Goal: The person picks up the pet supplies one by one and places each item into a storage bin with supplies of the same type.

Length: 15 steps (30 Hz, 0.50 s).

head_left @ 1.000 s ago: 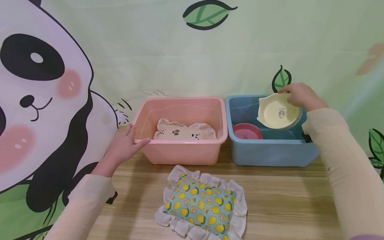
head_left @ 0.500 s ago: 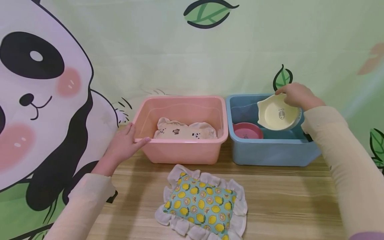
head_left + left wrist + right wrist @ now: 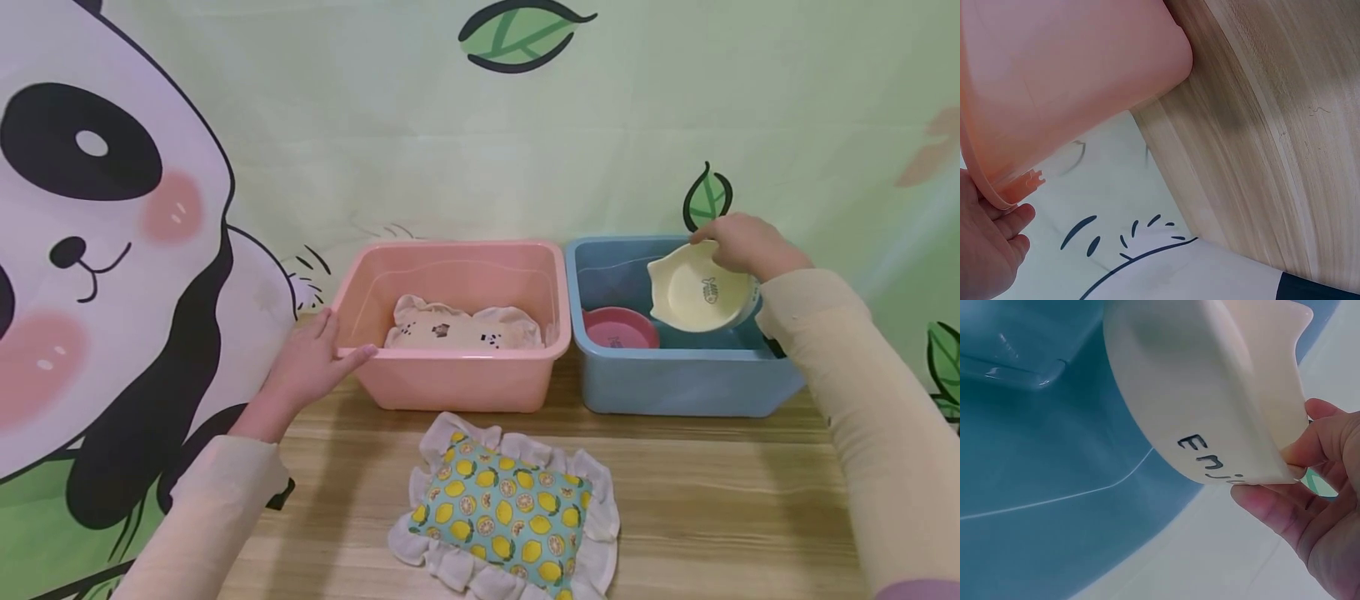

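My right hand pinches the rim of a cream cat-eared bowl with a fishbone print inside. The bowl hangs tilted over the blue plastic tub; in the right wrist view, dark lettering runs along the bowl's outer side, where thumb and fingers clasp its edge. Inside that tub, at the left, lies a pink dish. My left hand grips the left front corner of the pink plastic tub, thumb along the front rim. A cream ruffled pillow with small animal prints lies in the pink tub.
A teal lemon-print pillow with white ruffles lies on the wooden table before the tubs. Both tubs stand side by side against a green backdrop printed with a panda and leaves.
The bowl in my right hand has dropped slightly and shifted a little to the right over the blue tub. My left hand has stayed at the pink tub's corner.
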Tool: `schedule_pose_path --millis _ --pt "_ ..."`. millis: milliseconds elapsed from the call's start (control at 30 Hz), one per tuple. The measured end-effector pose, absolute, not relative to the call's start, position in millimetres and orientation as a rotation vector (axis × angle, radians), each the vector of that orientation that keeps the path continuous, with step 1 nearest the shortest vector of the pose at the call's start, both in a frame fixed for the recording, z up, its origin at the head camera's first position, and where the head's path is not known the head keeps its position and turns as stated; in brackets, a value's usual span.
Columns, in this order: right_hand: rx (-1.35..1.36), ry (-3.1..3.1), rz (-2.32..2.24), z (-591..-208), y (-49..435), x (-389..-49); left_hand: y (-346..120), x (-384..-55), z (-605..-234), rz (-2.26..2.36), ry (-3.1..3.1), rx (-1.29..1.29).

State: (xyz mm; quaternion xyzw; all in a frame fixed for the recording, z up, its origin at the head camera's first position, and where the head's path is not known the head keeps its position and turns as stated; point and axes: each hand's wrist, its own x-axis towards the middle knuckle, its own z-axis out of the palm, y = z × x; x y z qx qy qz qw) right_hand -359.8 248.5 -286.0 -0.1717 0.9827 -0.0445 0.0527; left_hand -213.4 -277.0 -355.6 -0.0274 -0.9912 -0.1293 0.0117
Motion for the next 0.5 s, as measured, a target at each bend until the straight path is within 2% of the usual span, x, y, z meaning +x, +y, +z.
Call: schedule_pose_path --millis 500 --pt "-0.552 2.992 -0.086 -288.6 247.4 -367.1 -276.2 -212.7 -354.8 -0.372 -3.07 -0.1"
